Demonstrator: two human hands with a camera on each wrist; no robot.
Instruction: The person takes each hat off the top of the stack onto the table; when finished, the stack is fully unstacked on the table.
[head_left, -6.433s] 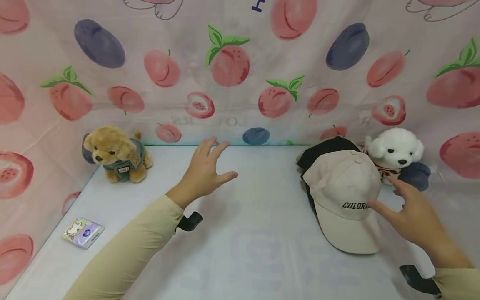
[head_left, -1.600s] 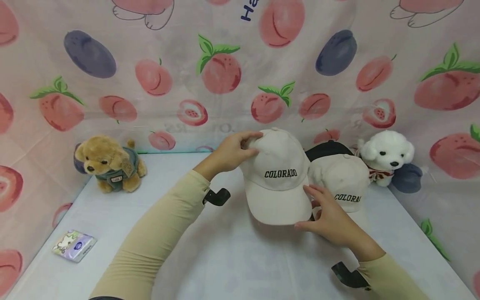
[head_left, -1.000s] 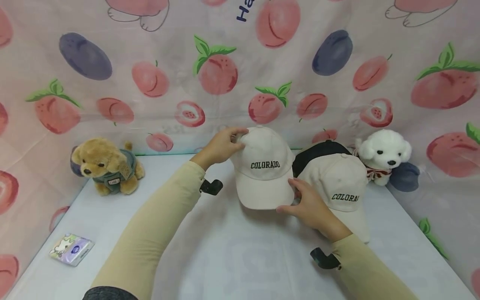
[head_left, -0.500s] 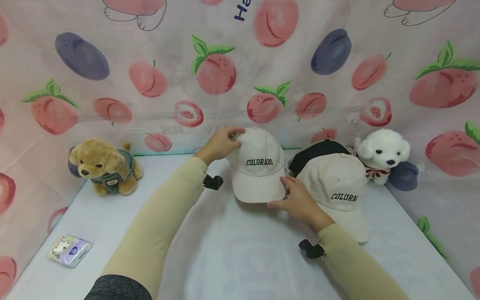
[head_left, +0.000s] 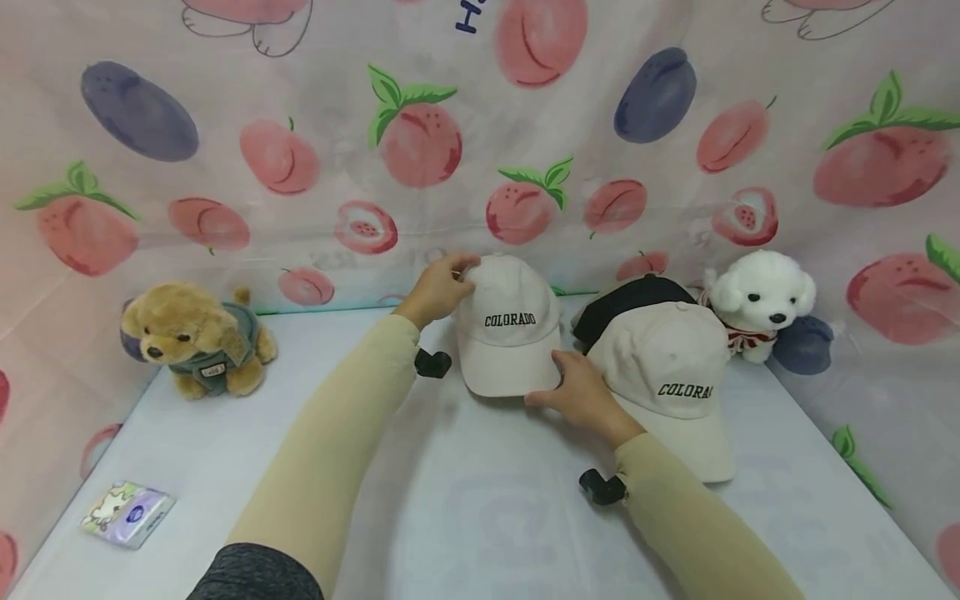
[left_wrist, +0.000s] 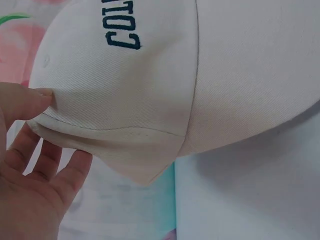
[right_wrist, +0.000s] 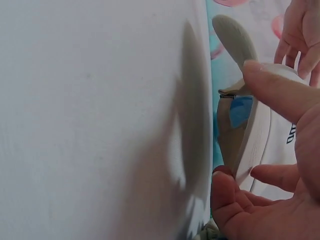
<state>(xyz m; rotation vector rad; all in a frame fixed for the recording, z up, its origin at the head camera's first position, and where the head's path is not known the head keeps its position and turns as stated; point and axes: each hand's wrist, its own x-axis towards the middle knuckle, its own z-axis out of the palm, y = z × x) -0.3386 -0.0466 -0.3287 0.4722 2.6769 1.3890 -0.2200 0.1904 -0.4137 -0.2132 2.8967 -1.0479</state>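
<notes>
A cream baseball cap (head_left: 507, 292) with COLORADO across its front is upright near the back of the table, brim toward me. My left hand (head_left: 437, 290) pinches the side of its crown; in the left wrist view the thumb (left_wrist: 35, 102) lies on top and the other fingers underneath. With my right hand (head_left: 581, 387) I grip the brim's right edge. The right wrist view shows the cap's open underside (right_wrist: 232, 135) raised off the table. A second cream COLORADO cap (head_left: 660, 354) lies just right of my right hand, over a black cap (head_left: 626, 304).
A white plush dog (head_left: 761, 292) sits behind the caps at the right. On the left is a brown plush dog (head_left: 198, 333) in a green outfit, and nearer me a purple-and-white packet (head_left: 129, 514). A fruit-print curtain (head_left: 315, 100) backs the white table (head_left: 450, 517).
Both hands, free of any hold at first, have taken a cream cap and carried it left, away from the other caps. Over the last second it moved slightly further left and back.
</notes>
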